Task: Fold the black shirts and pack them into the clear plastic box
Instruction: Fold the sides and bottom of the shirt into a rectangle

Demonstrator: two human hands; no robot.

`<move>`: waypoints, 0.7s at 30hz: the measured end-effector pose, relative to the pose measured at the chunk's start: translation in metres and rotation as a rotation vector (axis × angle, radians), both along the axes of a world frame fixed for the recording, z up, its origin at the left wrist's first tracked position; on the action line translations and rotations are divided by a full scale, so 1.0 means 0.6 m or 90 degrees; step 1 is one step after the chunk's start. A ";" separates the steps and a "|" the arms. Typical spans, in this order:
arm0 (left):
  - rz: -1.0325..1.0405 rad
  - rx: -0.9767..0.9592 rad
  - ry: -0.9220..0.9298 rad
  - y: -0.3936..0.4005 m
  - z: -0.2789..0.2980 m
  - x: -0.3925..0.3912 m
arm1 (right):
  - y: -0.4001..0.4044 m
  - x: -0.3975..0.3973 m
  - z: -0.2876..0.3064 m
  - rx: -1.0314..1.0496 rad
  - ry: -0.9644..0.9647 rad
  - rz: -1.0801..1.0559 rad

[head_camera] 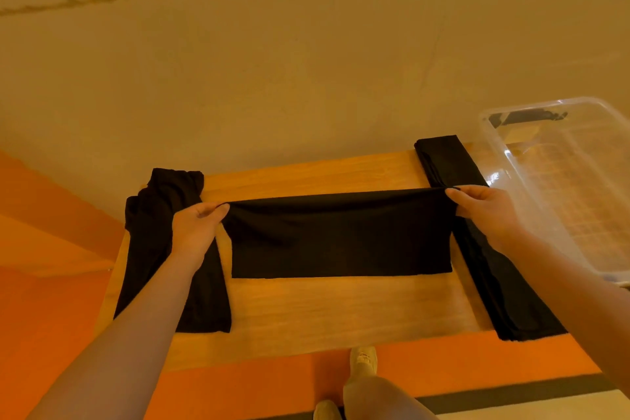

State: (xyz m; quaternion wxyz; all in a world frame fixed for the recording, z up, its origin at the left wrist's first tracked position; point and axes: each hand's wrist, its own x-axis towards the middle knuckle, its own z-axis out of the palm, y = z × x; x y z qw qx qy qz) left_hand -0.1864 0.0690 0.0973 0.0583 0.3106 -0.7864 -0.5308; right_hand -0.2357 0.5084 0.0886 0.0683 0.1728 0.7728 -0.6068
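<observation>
Both my grips pinch the black shirt (341, 235): left hand (197, 232) and right hand (484, 211) hold its far corners above the worktop (341, 303). Its near edge lies mid-worktop. My clear plastic box (562, 180) sits at the right.

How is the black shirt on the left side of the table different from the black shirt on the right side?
The left shirt lies loosely bunched, with wrinkles at its far end; the right shirt is folded into a narrow, neat strip. The left shirt is wider; the right shirt is slimmer. Both are black and lie on the wooden table.
</observation>
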 end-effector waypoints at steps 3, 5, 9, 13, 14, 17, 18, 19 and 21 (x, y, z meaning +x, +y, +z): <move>0.029 -0.010 -0.001 0.009 0.005 -0.055 | -0.017 -0.052 -0.005 0.053 0.019 -0.033; 0.033 -0.016 -0.005 0.020 0.008 -0.078 | -0.032 -0.073 -0.011 0.103 0.028 -0.044; 0.015 -0.030 -0.014 0.050 0.015 -0.086 | -0.069 -0.073 -0.011 0.118 0.038 -0.044; -0.021 -0.029 -0.009 0.110 0.022 -0.055 | -0.123 -0.026 0.000 0.088 0.039 -0.026; -0.041 -0.024 -0.005 0.130 0.023 -0.045 | -0.138 -0.011 0.004 0.077 0.039 -0.014; -0.108 -0.003 0.009 0.191 0.020 -0.018 | -0.189 0.035 0.015 0.042 0.044 0.049; -0.122 -0.002 0.020 0.210 0.016 -0.011 | -0.206 0.050 0.017 0.027 0.049 0.071; -0.130 -0.004 0.032 0.228 0.013 -0.005 | -0.224 0.063 0.016 0.010 0.060 0.086; -0.143 -0.009 0.047 0.258 0.006 0.005 | -0.255 0.082 0.010 0.000 0.091 0.096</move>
